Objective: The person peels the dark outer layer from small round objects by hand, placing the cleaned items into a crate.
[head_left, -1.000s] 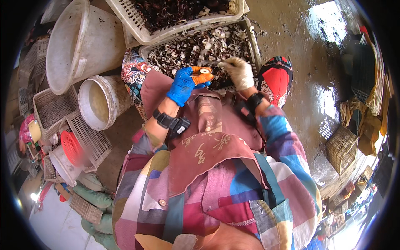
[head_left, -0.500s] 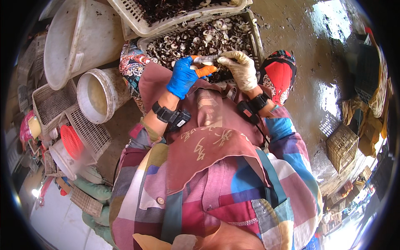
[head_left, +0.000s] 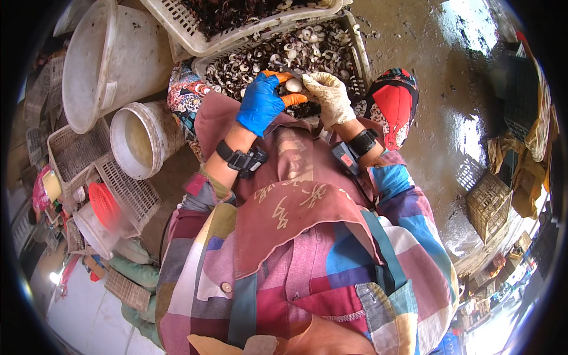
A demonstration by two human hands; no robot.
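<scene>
My left hand (head_left: 261, 105), in a blue glove with orange covers on thumb and forefinger, is bent in a pinch. A pale, round piece of shellfish (head_left: 293, 86) shows between those covered fingertips. Close to its right, my right hand (head_left: 330, 97) wears an off-white glove, its fingers closed together. A thin, dark, blade-like tool (head_left: 295, 74) juts from these fingers toward the left hand; its grip is hidden. Both hands are over the near edge of a crate (head_left: 360, 52) holding many white and dark shellfish pieces (head_left: 248, 64).
Another pale crate (head_left: 207, 44) with darker contents overlaps the far side. Left of me stand a large tub (head_left: 139, 56), a white bucket (head_left: 155, 139), slatted crates (head_left: 133, 188) and a red basket (head_left: 104, 205). Wet floor (head_left: 435, 97) and a crate (head_left: 488, 204) are at right.
My hands have drawn slightly apart, and the right fingers have turned. The grey, blade-like thing between them has shifted toward the far side, and the pale round piece now shows plainly.
</scene>
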